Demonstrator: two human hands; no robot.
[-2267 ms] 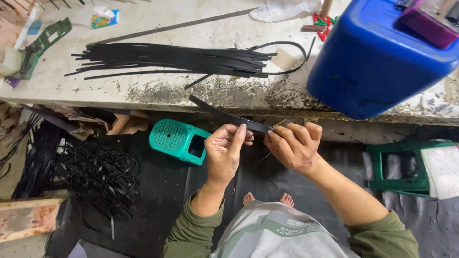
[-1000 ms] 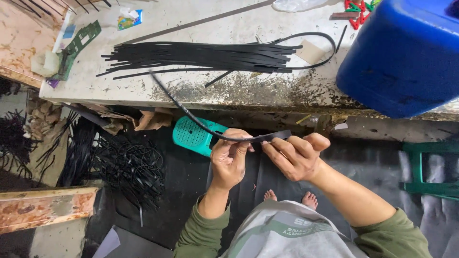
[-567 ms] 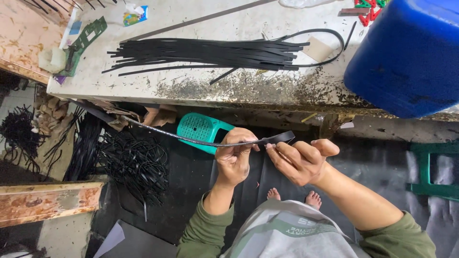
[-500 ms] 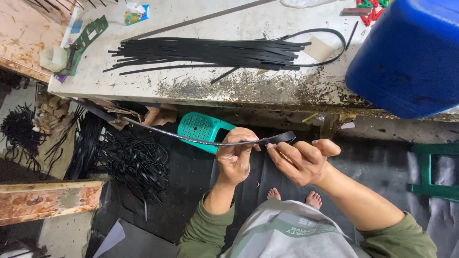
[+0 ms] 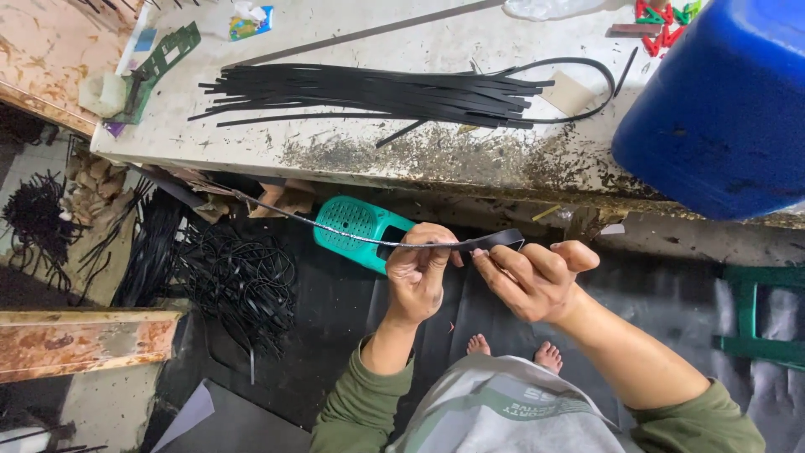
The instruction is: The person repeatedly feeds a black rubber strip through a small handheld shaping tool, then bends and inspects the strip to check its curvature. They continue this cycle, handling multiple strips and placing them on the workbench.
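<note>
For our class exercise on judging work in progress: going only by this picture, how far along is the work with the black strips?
Looks done: a bundle of black strips lies gathered on the worktable. In hand: the left hand and right hand hold one black strip stretched between them, its far end trailing left over the teal basket. Possibly left: a tangle of black strands on the floor; whether it is stock or waste cannot be told.

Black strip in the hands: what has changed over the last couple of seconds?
The black strip has been drawn leftward: its long free end, which pointed up toward the workbench, now trails down-left past the teal basket. Left hand and right hand still pinch it near its right end. The bundle of strips and blue container stayed put.
</note>
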